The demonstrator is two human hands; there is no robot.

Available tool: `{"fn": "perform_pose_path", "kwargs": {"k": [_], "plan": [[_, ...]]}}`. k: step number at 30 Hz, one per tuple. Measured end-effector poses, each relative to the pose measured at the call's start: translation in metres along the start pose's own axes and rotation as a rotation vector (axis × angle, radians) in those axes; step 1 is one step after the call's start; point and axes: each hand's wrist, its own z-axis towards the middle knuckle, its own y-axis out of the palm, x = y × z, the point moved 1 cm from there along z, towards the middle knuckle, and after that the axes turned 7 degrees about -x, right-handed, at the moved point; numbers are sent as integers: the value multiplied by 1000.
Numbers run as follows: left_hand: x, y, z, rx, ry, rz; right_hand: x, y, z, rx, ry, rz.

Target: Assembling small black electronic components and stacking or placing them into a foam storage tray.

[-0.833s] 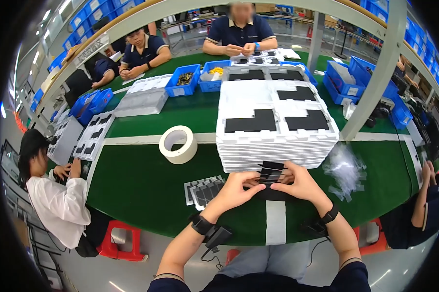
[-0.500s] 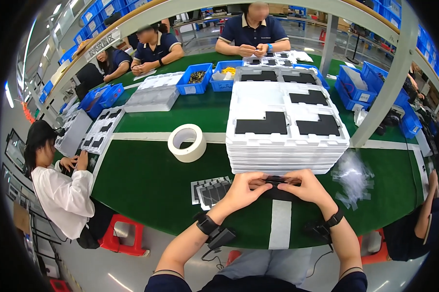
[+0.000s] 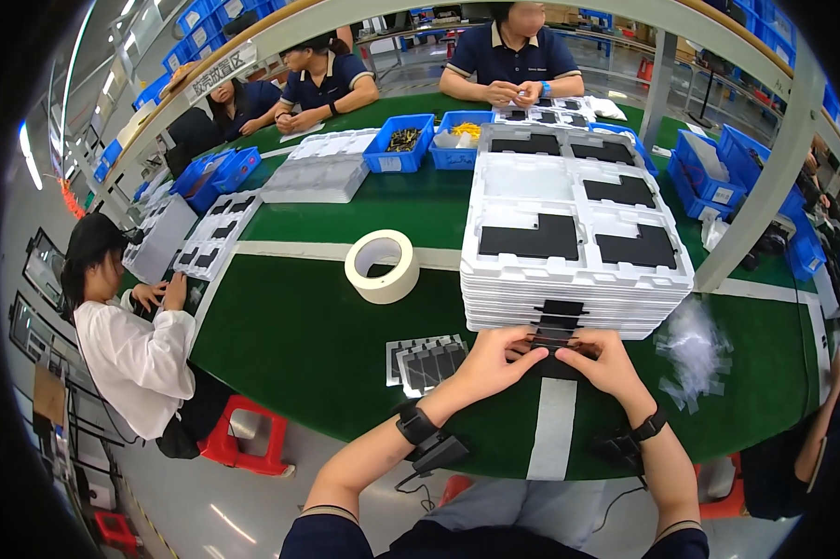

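Black, glossy-looking small piece point(image 3: 562, 308) sat between the two hands, just in front of the tray stack, low centre of view. Long axis seemed to run away from the body, far end pointing at the stack; whether it touched the stack, cannot tell. Near end lay right at the thumbs, far end stuck out past the fingertips. Neither hand was clearly nearer: left hand point(image 3: 494, 361) took the left edge, right hand point(image 3: 609, 361) the right edge, about level. Both had thumb and fingers pinching the piece; the lower fingers were curled, partly hidden behind it. Exact contact spots too small to tell.

Outward: white tray stack point(image 3: 583, 279) directly beyond, dark flat parts point(image 3: 529, 237) in its top pockets. Patterned sheets point(image 3: 429, 365) lay overlapped just left of the left hand, clear strips point(image 3: 695, 354) heaped right of the right hand. Tape roll point(image 3: 387, 286) rested farther off, left of the stack. All on the green table point(image 3: 280, 317); co-worker point(image 3: 508, 61) sat opposite.
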Motion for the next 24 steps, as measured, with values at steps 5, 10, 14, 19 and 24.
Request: {"fn": "perform_pose_path", "kwargs": {"k": [5, 10, 14, 19, 24], "plan": [[7, -6, 14, -80, 1, 88, 10, -2, 1, 63, -47, 72], [-1, -4, 8, -47, 39, 66, 6, 0, 1, 47, -21, 21], [0, -3, 7, -35, 27, 59, 5, 1, 1, 54, -40, 37], [2, -4, 9, -51, 32, 130, 13, -3, 1, 74, -33, 64], [-1, -3, 9, -22, 82, 75, 5, 0, 1, 90, -49, 121]]}}
